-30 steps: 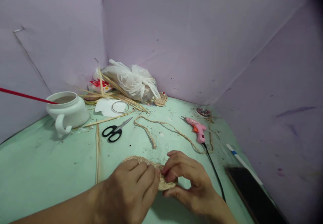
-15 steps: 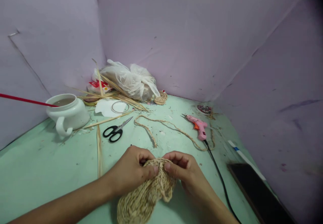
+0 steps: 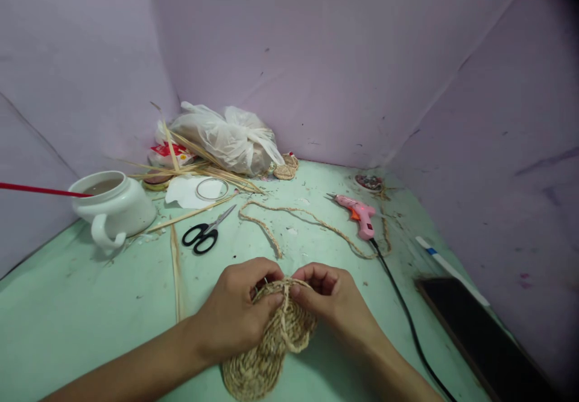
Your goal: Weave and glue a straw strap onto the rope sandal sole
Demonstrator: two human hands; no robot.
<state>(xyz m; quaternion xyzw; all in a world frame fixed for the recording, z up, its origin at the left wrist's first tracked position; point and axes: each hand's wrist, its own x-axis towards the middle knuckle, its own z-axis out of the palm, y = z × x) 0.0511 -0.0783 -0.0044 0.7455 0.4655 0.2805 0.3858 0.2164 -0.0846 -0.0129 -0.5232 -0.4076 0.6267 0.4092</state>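
Observation:
A woven straw slipper, coiled from braided cord and narrowed at its middle, is held over the near part of the table. A thin braid runs down its upper face and bends in a loop on the right. My left hand pinches the far rim just left of the braid, thumb on top. From the right, my right hand grips the same rim between thumb and fingers, close to the left thumb. The fingertips behind the rim are partly hidden.
Beyond my hands lie black-handled scissors, a loose braided cord and a pink glue gun with a black cable. A white pot stands left. A plastic bag and straw strips sit behind; a dark flat object lies right.
The slipper's near end has swung slightly right and tilted, showing more of its face and the loop. Both hands keep hold of the rim. The camera view has shifted slightly.

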